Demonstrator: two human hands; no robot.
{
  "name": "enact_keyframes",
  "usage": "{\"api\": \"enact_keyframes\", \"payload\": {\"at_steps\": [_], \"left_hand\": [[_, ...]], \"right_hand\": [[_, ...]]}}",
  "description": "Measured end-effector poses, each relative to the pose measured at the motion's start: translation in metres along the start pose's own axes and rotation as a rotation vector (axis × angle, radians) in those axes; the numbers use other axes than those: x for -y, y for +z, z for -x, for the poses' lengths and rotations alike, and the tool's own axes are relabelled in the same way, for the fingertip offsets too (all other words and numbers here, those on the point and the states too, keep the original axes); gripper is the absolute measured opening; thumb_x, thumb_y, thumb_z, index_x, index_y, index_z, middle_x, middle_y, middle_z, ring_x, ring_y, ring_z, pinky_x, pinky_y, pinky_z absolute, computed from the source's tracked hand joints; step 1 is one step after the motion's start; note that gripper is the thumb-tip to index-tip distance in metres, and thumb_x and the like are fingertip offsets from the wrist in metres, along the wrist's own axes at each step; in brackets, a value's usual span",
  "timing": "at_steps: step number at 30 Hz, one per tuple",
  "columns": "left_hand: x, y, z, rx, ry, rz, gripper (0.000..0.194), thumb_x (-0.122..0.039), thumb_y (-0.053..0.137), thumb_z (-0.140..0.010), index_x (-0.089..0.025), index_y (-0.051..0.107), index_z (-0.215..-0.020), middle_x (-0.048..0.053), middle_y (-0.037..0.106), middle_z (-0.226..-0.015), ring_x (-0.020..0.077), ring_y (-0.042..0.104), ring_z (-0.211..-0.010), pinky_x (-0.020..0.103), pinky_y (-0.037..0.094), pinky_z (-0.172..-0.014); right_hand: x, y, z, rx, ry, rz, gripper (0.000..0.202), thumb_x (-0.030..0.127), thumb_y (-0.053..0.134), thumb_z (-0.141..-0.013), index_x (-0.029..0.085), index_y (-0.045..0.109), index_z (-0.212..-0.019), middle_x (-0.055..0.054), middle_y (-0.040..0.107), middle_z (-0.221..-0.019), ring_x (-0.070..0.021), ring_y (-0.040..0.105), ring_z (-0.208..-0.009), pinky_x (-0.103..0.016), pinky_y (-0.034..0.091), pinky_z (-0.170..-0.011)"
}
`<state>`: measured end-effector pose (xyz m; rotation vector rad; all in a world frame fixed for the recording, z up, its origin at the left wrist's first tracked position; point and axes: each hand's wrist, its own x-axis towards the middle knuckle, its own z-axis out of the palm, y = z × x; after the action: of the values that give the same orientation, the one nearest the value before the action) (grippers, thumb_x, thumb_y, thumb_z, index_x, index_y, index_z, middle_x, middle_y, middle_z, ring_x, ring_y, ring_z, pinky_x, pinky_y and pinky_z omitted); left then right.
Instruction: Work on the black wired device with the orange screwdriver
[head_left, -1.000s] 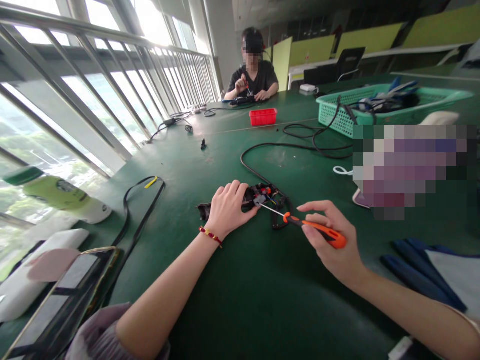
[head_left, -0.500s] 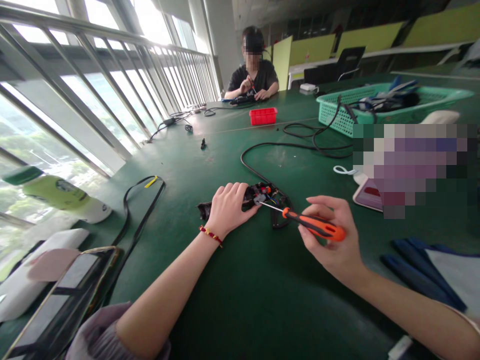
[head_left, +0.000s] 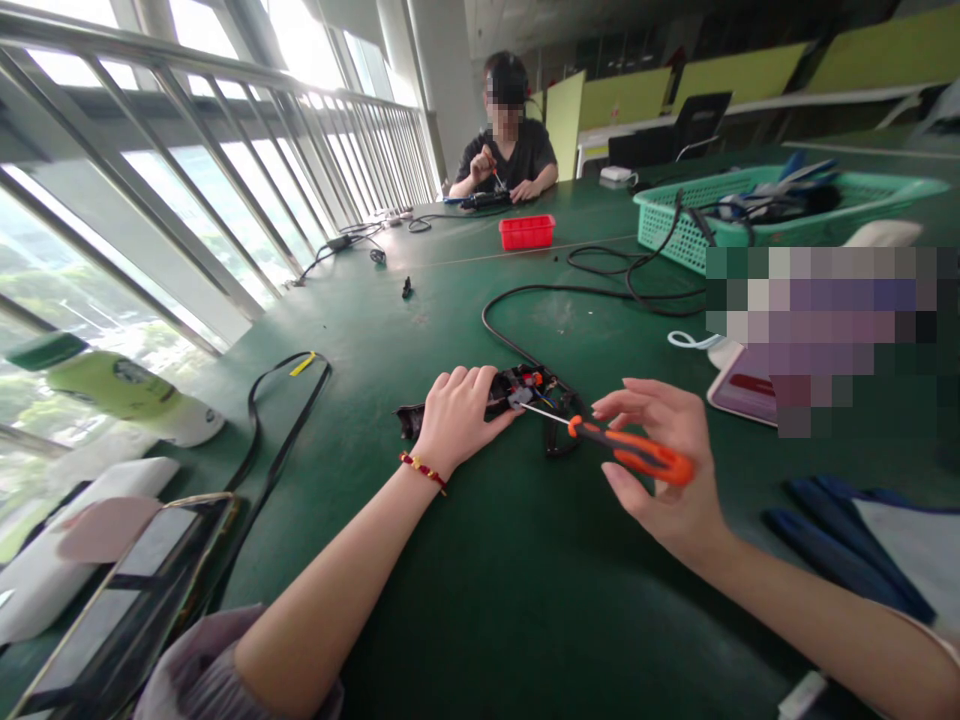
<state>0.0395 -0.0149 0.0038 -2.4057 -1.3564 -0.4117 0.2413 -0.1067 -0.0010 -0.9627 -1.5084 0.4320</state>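
A black corded device (head_left: 411, 420) lies on the green table with its casing open, showing red, yellow and blue wires and a grey part. Over its body rests my left hand (head_left: 459, 412), fingers wrapped around the casing and thumb beside the grey part. My right hand (head_left: 686, 500) holds an orange and black screwdriver (head_left: 637, 455) loosely, the handle against the palm and the fingers partly spread from it. The screwdriver's shaft slants to the left, its tip at the grey part close to my left thumb. Whether the tip sits in a screw cannot be made out.
A black cable runs from the device toward a green basket (head_left: 787, 235) of dark items. A small red tray (head_left: 527, 233) stands ahead. Blue gloves (head_left: 840, 540) lie right; a bottle (head_left: 124, 390) and black strap (head_left: 285, 460) lie left. Across the table, another person works with a tool.
My right fingers have loosened and spread away from the screwdriver handle, with the thumb lower. The screwdriver has shifted very slightly to the right. My left hand stays on the device.
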Motion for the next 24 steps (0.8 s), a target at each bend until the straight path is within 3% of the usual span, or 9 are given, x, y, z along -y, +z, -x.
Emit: {"api": "enact_keyframes", "payload": {"at_steps": [4, 7, 9, 11, 13, 17, 19, 22, 24], "left_hand": [[0.0003, 0.0001, 0.0000, 0.008, -0.001, 0.012, 0.046, -0.057, 0.047, -0.083, -0.017, 0.052, -0.105, 0.008, 0.063, -0.089, 0.0238, 0.056, -0.083, 0.035, 0.039, -0.072], [0.0004, -0.0001, -0.0001, 0.008, 0.004, 0.031, 0.047, -0.057, 0.046, -0.083, -0.016, 0.051, -0.107, 0.008, 0.064, -0.093, 0.0240, 0.055, -0.084, 0.036, 0.038, -0.073], [0.0002, -0.0002, -0.0001, 0.008, 0.001, 0.036, 0.048, -0.057, 0.045, -0.083, -0.016, 0.051, -0.107, 0.007, 0.064, -0.094, 0.0241, 0.055, -0.085, 0.036, 0.038, -0.073], [-0.0001, -0.0001, 0.0000, 0.009, -0.004, 0.031, 0.048, -0.057, 0.046, -0.083, -0.016, 0.051, -0.107, 0.007, 0.064, -0.093, 0.0241, 0.055, -0.085, 0.036, 0.038, -0.074], [-0.0005, 0.0002, 0.0001, 0.008, -0.005, 0.028, 0.047, -0.056, 0.047, -0.083, -0.016, 0.051, -0.107, 0.007, 0.064, -0.094, 0.0240, 0.055, -0.085, 0.036, 0.038, -0.074], [-0.0007, 0.0000, 0.0001, 0.008, -0.010, 0.032, 0.048, -0.057, 0.045, -0.083, -0.016, 0.052, -0.106, 0.007, 0.064, -0.093, 0.0238, 0.055, -0.084, 0.036, 0.038, -0.073], [-0.0010, -0.0010, 0.0002, 0.009, -0.011, 0.037, 0.049, -0.058, 0.044, -0.083, -0.016, 0.052, -0.106, 0.007, 0.064, -0.092, 0.0238, 0.055, -0.084, 0.036, 0.038, -0.073], [-0.0019, -0.0033, 0.0004, 0.004, -0.010, 0.047, 0.048, -0.057, 0.044, -0.083, -0.015, 0.052, -0.107, 0.008, 0.064, -0.090, 0.0239, 0.056, -0.084, 0.036, 0.039, -0.073], [-0.0028, -0.0046, 0.0006, -0.001, -0.012, 0.046, 0.047, -0.054, 0.045, -0.082, -0.015, 0.053, -0.107, 0.008, 0.063, -0.087, 0.0240, 0.056, -0.084, 0.036, 0.039, -0.073]], "right_hand": [[0.0025, -0.0023, -0.0002, 0.046, 0.183, -0.058, 0.039, 0.019, 0.058, -0.075, 0.023, 0.045, -0.111, 0.006, 0.047, -0.064, -0.0097, 0.045, -0.047, -0.024, 0.041, -0.045], [0.0059, -0.0013, 0.0001, 0.054, 0.304, -0.079, 0.021, 0.022, 0.055, -0.081, 0.023, 0.050, -0.101, 0.010, 0.036, -0.049, -0.0064, 0.033, -0.035, -0.019, 0.029, -0.034], [0.0059, 0.0006, -0.0001, 0.008, 0.271, -0.082, 0.027, 0.019, 0.057, -0.079, 0.023, 0.049, -0.103, 0.008, 0.045, -0.055, -0.0083, 0.044, -0.042, -0.020, 0.037, -0.040], [0.0042, 0.0021, -0.0006, -0.044, 0.183, -0.104, 0.045, 0.014, 0.062, -0.072, 0.024, 0.044, -0.112, 0.002, 0.056, -0.076, -0.0131, 0.058, -0.065, -0.026, 0.049, -0.058], [0.0024, 0.0023, -0.0013, -0.062, 0.137, -0.120, 0.056, 0.012, 0.064, -0.068, 0.024, 0.039, -0.117, -0.002, 0.057, -0.090, -0.0160, 0.060, -0.081, -0.030, 0.050, -0.070], [0.0040, -0.0003, -0.0015, 0.037, 0.255, -0.096, 0.032, 0.019, 0.058, -0.076, 0.022, 0.048, -0.106, 0.007, 0.046, -0.059, -0.0092, 0.046, -0.045, -0.021, 0.040, -0.042], [0.0056, -0.0008, -0.0007, 0.058, 0.272, -0.040, 0.018, 0.020, 0.058, -0.078, 0.022, 0.053, -0.094, 0.008, 0.043, -0.053, -0.0076, 0.040, -0.039, -0.020, 0.033, -0.037], [0.0039, 0.0000, 0.0004, 0.025, 0.180, -0.031, 0.028, 0.015, 0.059, -0.075, 0.024, 0.051, -0.100, 0.005, 0.050, -0.063, -0.0099, 0.049, -0.048, -0.022, 0.041, -0.046], [0.0004, 0.0002, 0.0007, -0.002, 0.079, -0.062, 0.045, 0.012, 0.061, -0.069, 0.024, 0.045, -0.110, 0.000, 0.055, -0.081, -0.0150, 0.058, -0.069, -0.030, 0.049, -0.065]]}}
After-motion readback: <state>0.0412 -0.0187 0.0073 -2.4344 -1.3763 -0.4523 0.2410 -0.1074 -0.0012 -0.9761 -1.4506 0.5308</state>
